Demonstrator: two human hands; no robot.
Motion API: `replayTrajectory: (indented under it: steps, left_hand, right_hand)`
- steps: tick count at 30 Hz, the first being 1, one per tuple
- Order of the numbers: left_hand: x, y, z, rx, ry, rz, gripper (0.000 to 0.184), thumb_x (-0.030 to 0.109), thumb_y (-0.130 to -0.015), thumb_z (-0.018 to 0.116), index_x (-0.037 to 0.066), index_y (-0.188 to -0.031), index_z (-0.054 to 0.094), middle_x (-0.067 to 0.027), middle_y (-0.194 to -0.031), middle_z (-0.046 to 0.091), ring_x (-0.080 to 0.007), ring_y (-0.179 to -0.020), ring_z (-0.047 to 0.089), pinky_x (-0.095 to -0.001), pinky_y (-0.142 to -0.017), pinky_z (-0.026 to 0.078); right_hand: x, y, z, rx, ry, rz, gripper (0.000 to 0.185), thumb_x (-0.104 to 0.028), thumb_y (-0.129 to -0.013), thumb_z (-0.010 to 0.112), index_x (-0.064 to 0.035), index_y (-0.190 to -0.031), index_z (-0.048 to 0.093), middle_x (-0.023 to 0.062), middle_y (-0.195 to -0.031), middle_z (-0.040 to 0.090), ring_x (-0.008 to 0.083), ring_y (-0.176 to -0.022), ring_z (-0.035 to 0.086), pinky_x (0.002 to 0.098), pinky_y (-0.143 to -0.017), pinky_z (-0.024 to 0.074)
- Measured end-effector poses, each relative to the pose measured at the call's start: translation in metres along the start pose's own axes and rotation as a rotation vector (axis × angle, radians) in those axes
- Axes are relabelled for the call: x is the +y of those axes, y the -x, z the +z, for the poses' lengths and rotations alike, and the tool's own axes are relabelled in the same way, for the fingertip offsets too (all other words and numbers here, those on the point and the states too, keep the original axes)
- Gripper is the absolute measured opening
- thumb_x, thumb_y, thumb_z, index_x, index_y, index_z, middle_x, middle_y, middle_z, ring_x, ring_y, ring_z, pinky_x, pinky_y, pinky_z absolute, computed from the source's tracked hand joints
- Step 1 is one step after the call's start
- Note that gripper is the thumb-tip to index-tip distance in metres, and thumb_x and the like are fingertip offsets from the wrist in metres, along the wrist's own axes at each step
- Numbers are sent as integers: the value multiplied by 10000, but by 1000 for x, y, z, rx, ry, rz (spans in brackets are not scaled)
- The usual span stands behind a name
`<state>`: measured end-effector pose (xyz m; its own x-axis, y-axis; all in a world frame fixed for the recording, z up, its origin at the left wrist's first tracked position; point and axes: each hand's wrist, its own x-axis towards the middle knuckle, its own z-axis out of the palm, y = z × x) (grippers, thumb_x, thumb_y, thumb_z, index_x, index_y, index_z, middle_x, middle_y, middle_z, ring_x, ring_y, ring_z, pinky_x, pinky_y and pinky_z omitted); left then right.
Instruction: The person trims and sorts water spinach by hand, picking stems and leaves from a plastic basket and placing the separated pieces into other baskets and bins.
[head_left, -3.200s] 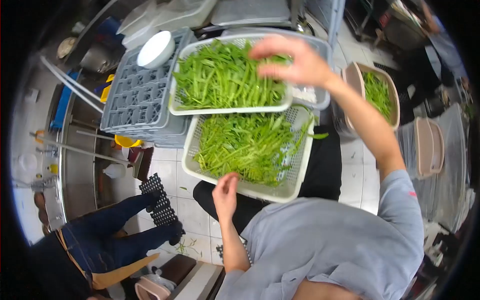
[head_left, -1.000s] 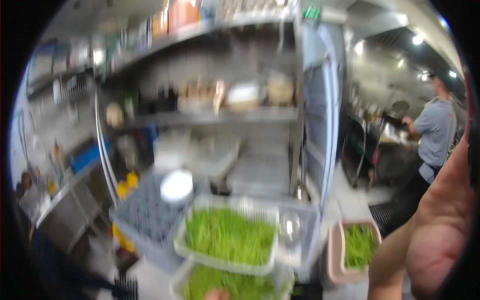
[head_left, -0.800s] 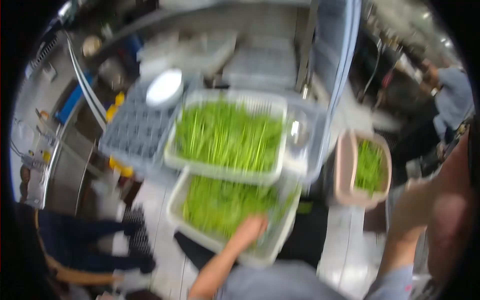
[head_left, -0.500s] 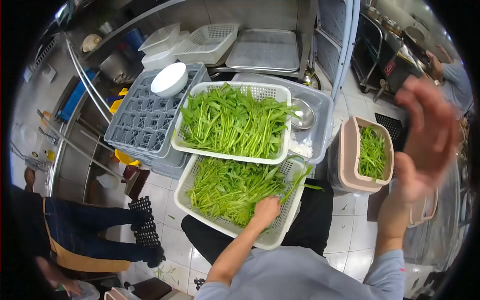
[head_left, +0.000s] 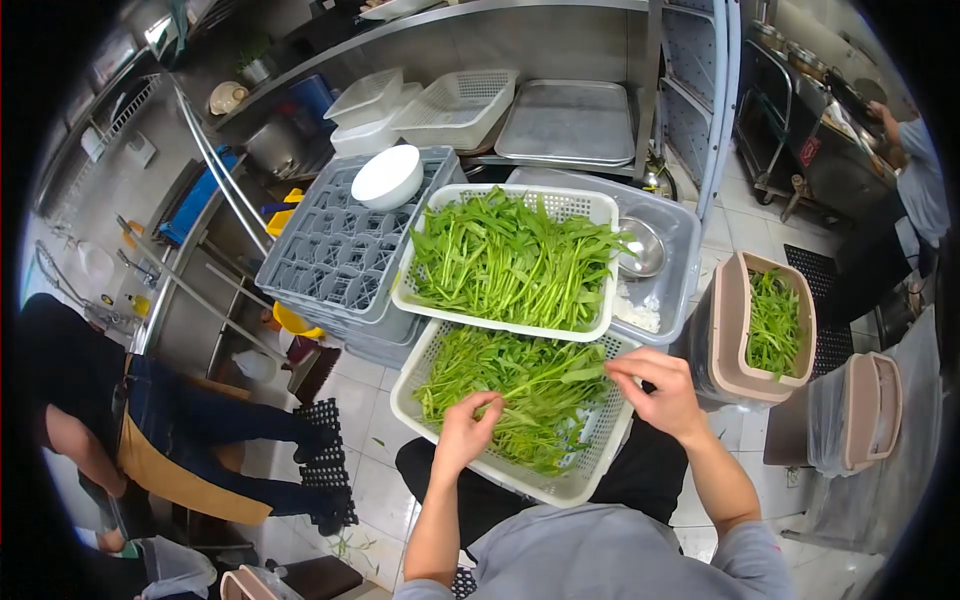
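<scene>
A white perforated basket (head_left: 575, 490) of leafy green stalks (head_left: 480, 370) sits on my lap. Over its left part, my left hand (head_left: 465, 432) pinches the lower end of a single leafy green stalk (head_left: 545, 384). At the basket's right rim, my right hand (head_left: 662, 392) has its fingertips closed at the stalk's leafy end. The stalk stretches between both hands above the loose greens. Just behind, a second white basket (head_left: 404, 290) holds a heap of longer green stalks (head_left: 515, 260), their leaves mostly toward the back.
A bin (head_left: 735, 330) with greens in its opening stands to the right. Grey racks (head_left: 330, 235) carry a white bowl (head_left: 387, 178). A grey tub (head_left: 680, 250) holds a metal bowl (head_left: 640, 248). One person (head_left: 190, 430) stands at left, another (head_left: 920, 185) at far right.
My right hand has come down from raised above the bin to the lap basket's right rim. My left hand has lifted out of the greens and moved left, a stalk now between both hands.
</scene>
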<state>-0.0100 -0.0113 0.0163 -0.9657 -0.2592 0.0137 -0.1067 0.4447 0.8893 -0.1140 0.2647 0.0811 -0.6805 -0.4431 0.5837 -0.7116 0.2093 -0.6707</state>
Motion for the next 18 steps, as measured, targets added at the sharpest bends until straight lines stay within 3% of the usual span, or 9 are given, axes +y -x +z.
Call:
replayTrajectory:
  steps: [1, 4, 5, 8, 12, 14, 16, 18]
  left_hand:
    - [-7, 0, -4, -10, 17, -18, 248, 203, -940, 623, -25, -1018, 678, -54, -870, 691, -141, -828, 623, -289, -777, 481]
    - [-24, 7, -14, 13, 241, -187, 229, 172, -947, 600, -25, -1034, 676, -72, -934, 708, -149, -860, 643, -278, -787, 485]
    - [-33, 9, -17, 17, 296, -217, 238, 190, -966, 583, -21, -1028, 674, -33, -876, 683, -108, -798, 609, -258, -754, 472]
    - [-48, 15, -19, 94, 545, -283, 246, 208, -972, 586, -18, -1016, 673, -33, -844, 667, -92, -760, 584, -246, -723, 459]
    - [-52, 20, -19, 82, 590, -302, 247, 213, -972, 594, -19, -1003, 672, -32, -830, 662, -78, -757, 577, -244, -716, 457]
    - [-41, 21, -12, 60, 477, -285, 216, 182, -971, 590, -17, -984, 676, -18, -826, 657, -92, -765, 584, -263, -720, 471]
    - [-26, 20, -4, 28, 314, -194, 188, 151, -948, 599, -20, -965, 674, -44, -843, 667, -128, -763, 605, -278, -718, 484]
    - [-8, 21, 2, 4, 151, -104, 160, 121, -924, 608, -23, -947, 672, -71, -861, 678, -163, -760, 627, -294, -717, 497]
  right_hand:
    - [1, 0, -1, 15, -6, 29, 156, 30, -781, 715, 8, -935, 718, 128, -857, 699, 244, -741, 679, 311, -673, 541]
    - [6, 4, -9, 50, -5, 58, 148, 27, -794, 706, 17, -941, 720, 129, -841, 705, 226, -729, 688, 296, -677, 538]
    - [8, 7, -13, 84, -36, 141, 146, 29, -802, 696, 21, -946, 719, 123, -832, 707, 208, -728, 689, 287, -671, 535]
    - [12, 17, -15, 171, -124, 290, 143, 36, -825, 667, 27, -958, 719, 105, -803, 710, 157, -712, 686, 259, -647, 523]
    - [-3, 14, -15, 278, -211, 362, 144, 29, -819, 670, 25, -953, 723, 101, -778, 700, 155, -663, 673, 255, -633, 526]
    - [-28, -2, -10, 59, 3, 86, 166, 26, -793, 688, 2, -952, 730, 107, -801, 697, 183, -660, 667, 270, -609, 526]
    - [-29, -7, 21, -76, -19, -213, 188, -30, -776, 718, -32, -963, 729, 93, -883, 693, 209, -769, 662, 301, -648, 520]
    - [-34, -10, 55, -212, 133, -289, 181, -130, -781, 715, -51, -944, 713, 58, -910, 665, 210, -875, 624, 324, -733, 490]
